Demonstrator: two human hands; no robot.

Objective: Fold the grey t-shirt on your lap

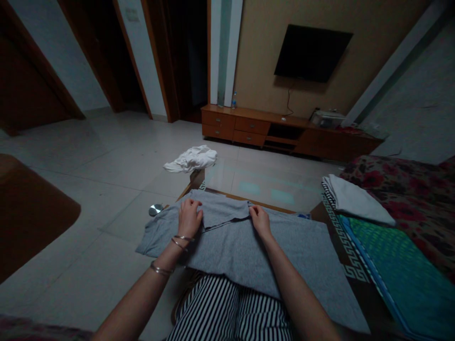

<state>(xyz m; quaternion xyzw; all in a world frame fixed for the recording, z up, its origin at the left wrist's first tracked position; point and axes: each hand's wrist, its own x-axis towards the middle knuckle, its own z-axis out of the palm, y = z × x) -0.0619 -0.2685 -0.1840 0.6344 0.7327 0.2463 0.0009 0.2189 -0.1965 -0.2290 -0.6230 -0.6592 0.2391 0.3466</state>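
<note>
A grey knit garment point(234, 251) lies spread over the low table in front of my knees, with one part folded over on top. My left hand point(190, 218), wearing bracelets at the wrist, has its fingers curled onto the left end of that folded part. At its right end, my right hand point(260, 220) pinches the edge between thumb and fingers. Between the two hands runs a dark gap along the folded edge. Part of the garment hangs toward my striped trousers point(227, 308). The garment's full shape is hidden by its folds and my arms.
A crumpled white cloth point(194, 158) rests at the table's far left corner. A round shiny object point(155, 210) sits left of the garment. To the right are a folded white cloth point(359, 199), a green-blue folded textile point(408, 265) and a floral sofa point(398, 189). A wooden cabinet point(250, 124) stands ahead.
</note>
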